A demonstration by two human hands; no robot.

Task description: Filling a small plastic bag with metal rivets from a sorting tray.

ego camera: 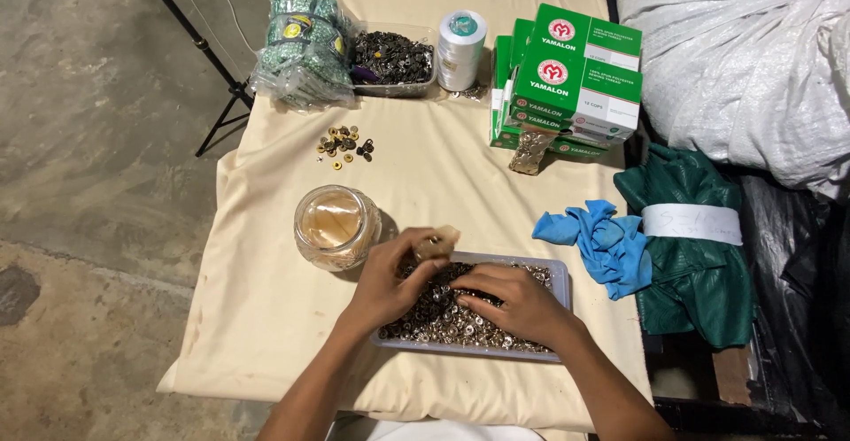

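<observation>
This looks like a small garment or sewing workshop. A tabletop (266, 299) draped in cream cloth stands on a bare concrete floor (80, 140). At upper centre sit green boxes of sewing thread (567, 78), a white thread cone (460, 47) and a tray of dark metal fasteners (394, 60). At right lie folded green fabric (699, 246) and a large white woven sack (735, 51).
</observation>
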